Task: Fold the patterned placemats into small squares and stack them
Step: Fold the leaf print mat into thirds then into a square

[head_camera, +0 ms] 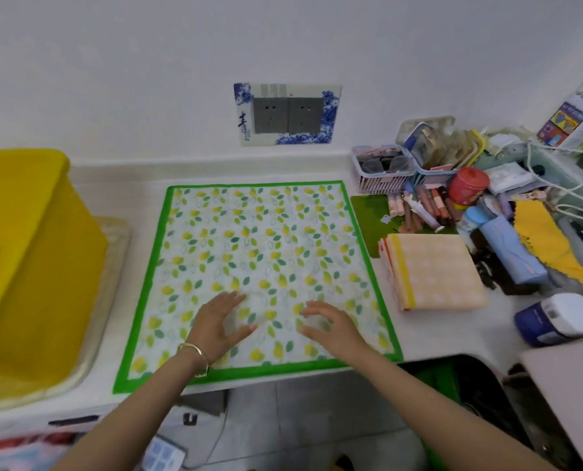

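A green-bordered placemat (pixel 259 246) with a yellow and green leaf print lies spread flat on the white counter. My left hand (pixel 220 326), with a gold bangle at the wrist, rests open on its near part. My right hand (pixel 331 326) lies open beside it, fingers spread, slightly blurred. To the right sits a stack of folded placemats (pixel 434 270), the top one orange checked with a yellow stripe.
A large yellow bin (pixel 21 253) stands on a tray at the left. Cluttered items fill the right: pink baskets (pixel 382 173), a red tin (pixel 468 185), pens, a blue case (pixel 507 253), a yellow cloth (pixel 545 241). A green mat (pixel 371 215) lies behind the stack. Wall sockets (pixel 288 113) sit above.
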Demonstrator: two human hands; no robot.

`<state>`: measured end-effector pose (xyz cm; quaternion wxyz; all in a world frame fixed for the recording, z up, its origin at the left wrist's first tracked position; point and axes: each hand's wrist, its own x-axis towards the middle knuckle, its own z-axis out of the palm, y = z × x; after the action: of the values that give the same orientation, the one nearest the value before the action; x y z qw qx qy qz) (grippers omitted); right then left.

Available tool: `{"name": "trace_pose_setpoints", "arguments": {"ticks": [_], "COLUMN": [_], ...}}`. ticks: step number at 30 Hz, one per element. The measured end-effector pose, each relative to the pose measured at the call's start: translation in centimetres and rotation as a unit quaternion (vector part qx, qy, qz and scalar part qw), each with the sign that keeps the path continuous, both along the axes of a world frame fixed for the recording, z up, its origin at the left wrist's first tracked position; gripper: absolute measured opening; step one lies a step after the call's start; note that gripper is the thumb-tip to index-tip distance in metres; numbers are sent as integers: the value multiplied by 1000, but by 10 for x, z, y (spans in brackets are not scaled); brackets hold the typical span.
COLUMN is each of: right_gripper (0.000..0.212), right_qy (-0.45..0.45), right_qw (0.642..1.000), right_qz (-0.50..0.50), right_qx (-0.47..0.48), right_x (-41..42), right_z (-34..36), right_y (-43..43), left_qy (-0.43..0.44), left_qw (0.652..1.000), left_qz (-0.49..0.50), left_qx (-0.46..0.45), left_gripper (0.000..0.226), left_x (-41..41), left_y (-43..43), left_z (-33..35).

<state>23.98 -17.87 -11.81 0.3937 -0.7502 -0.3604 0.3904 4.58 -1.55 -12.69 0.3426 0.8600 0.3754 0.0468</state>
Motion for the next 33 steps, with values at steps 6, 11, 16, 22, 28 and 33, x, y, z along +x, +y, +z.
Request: {"name": "trace_pose_setpoints", "arguments": {"ticks": [6,11,16,22,28,33], "right_gripper": [31,30,27,10,9,8], "right_qy": [-80,-159,-157,-133,-88,-2], "right_qw": [993,980,981,987,992,995], "right_qz": [81,119,110,88,70,31], "right_qx": [-31,-25,-32,-34,-62,-94], "right_x": [-59,-68,-70,-69,-64,-53], "right_z": [-24,-31,-30,-26,-16,3], "right_y": [8,2,2,4,12,25], "left_qy": [68,36,41,19,-17,-33], "left_qw": [994,994,993,995,998,992], "left_qz": [-70,-78,-81,-77,-57,-70], "left_qx": [56,71,73,59,-33,-101], "left_gripper": [111,104,107,108,28,18], "left_x": [-55,-66,-66,-69,-65,-61], "left_y": [2,-4,-4,-5,3,14], "left_z": [-30,-44,-43,-41,-27,-16]}}
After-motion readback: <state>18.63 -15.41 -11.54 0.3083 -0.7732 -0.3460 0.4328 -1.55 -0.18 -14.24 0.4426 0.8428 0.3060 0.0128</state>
